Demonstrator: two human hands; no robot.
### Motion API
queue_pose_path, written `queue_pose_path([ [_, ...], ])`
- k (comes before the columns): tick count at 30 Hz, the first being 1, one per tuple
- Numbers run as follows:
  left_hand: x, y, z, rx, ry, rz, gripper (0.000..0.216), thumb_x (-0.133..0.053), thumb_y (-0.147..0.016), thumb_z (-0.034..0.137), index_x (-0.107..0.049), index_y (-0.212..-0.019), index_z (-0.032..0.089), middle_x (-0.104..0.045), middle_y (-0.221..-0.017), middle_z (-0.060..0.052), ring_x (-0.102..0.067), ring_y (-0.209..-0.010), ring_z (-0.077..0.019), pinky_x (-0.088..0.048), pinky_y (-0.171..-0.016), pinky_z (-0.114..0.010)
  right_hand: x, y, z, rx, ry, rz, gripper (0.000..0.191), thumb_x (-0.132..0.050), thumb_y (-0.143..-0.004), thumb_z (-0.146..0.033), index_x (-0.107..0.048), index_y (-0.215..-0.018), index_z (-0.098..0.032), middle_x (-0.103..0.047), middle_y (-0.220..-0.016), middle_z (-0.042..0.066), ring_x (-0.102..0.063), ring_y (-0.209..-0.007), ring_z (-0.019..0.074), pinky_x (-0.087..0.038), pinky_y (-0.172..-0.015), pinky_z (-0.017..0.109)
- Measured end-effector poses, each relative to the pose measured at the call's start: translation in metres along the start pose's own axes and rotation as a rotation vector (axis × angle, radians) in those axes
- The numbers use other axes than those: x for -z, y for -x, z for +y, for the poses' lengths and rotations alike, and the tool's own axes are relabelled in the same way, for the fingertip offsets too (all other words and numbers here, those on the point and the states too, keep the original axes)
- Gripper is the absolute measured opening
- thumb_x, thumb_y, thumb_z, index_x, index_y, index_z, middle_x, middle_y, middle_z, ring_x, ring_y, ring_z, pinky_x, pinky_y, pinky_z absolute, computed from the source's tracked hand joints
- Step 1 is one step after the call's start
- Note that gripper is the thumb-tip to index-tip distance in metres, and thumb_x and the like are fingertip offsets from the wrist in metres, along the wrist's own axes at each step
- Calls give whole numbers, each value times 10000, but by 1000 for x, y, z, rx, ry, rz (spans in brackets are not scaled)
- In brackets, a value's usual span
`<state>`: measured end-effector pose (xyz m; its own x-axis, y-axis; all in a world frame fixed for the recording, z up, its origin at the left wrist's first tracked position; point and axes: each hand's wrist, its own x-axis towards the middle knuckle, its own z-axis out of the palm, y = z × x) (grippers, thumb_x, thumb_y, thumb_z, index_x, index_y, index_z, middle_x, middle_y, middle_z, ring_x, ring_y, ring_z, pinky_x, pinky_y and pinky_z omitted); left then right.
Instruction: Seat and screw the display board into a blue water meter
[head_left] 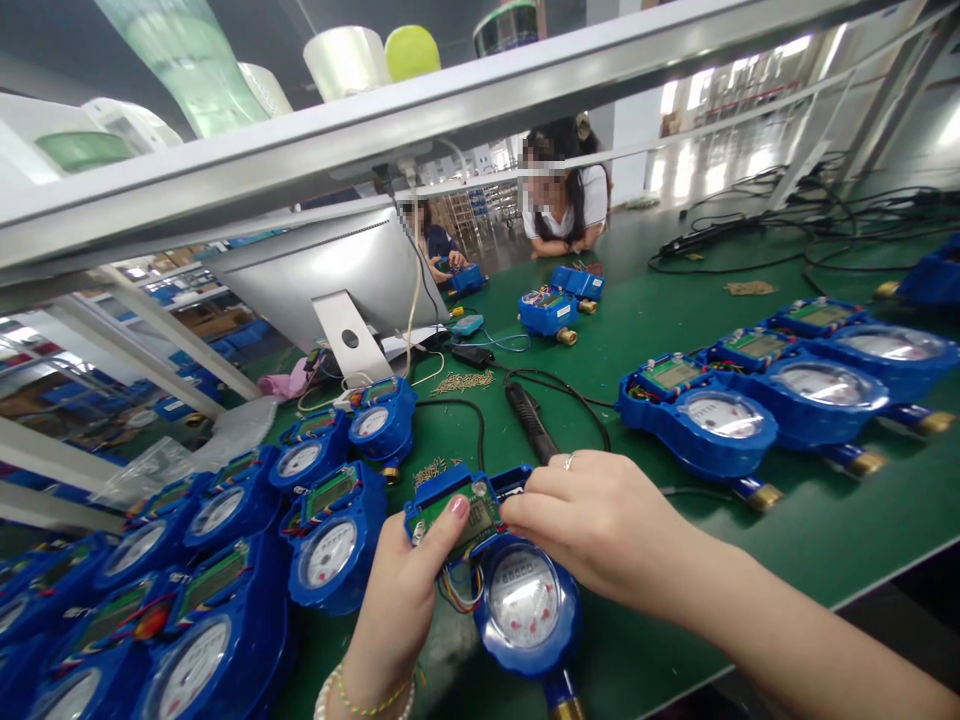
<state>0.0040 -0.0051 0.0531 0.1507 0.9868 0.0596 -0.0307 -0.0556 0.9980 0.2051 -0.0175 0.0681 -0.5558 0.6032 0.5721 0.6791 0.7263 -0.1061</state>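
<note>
A blue water meter [528, 600] with a clear round dial lies in front of me, its electronics box open at the top. My left hand [409, 575] grips the box's left side, thumb pressed on the green circuit board [474, 516] beside its small display. Coloured wires [459, 590] hang out below the board. At the box's right edge my right hand [592, 515] has its fingers closed together; whatever is between the fingertips is hidden. Just beyond that hand lies a black-handled electric screwdriver [531, 418] with a cable.
Many similar meters [334, 550] crowd the left, and a row of others [720, 430] stands at right. Small screws [463, 382] lie in piles on the green table [817, 560]. A monitor [352, 270] stands behind, under a shelf [300, 125]. Across the table are people [574, 205].
</note>
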Motion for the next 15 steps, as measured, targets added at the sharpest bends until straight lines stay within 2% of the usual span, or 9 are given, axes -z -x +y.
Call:
queue_pose_path([
  [4,-3,0,5,-12,-57,-37,361,-651,-854,389,-686,-1106,132,-693,-1091,-101,-627,-1008,-304,-504,-907,-390,-4,1,-5,59,95,62,96,-547,-879,-189,-601,-799,-186,-549,-689,5,-414,-602,167,-252,-565,331],
  [8,-2,1,1,-23,-77,-52,336,-643,-873,366,-677,-1131,154,-686,-1110,-88,-629,-982,-266,-497,-903,-362,-8,-2,-9,-2,26,87,145,-512,-883,-174,-584,-757,-175,-569,-688,14,-460,-617,158,-294,-581,324],
  [11,0,1,-4,19,-22,-78,321,-632,-891,342,-661,-1160,168,-678,-1137,-80,-627,-1008,-245,-486,-930,-348,-9,-4,-8,-234,-256,78,104,-566,-845,-189,-599,-747,-176,-599,-687,-7,-519,-632,122,-336,-580,273],
  [15,1,1,-4,71,83,-88,326,-642,-889,324,-653,-1171,162,-675,-1149,-92,-625,-1056,-255,-485,-948,-349,-10,-4,-2,-582,-695,1,84,-643,-776,-224,-641,-706,-178,-627,-663,-20,-541,-608,99,-365,-562,226],
])
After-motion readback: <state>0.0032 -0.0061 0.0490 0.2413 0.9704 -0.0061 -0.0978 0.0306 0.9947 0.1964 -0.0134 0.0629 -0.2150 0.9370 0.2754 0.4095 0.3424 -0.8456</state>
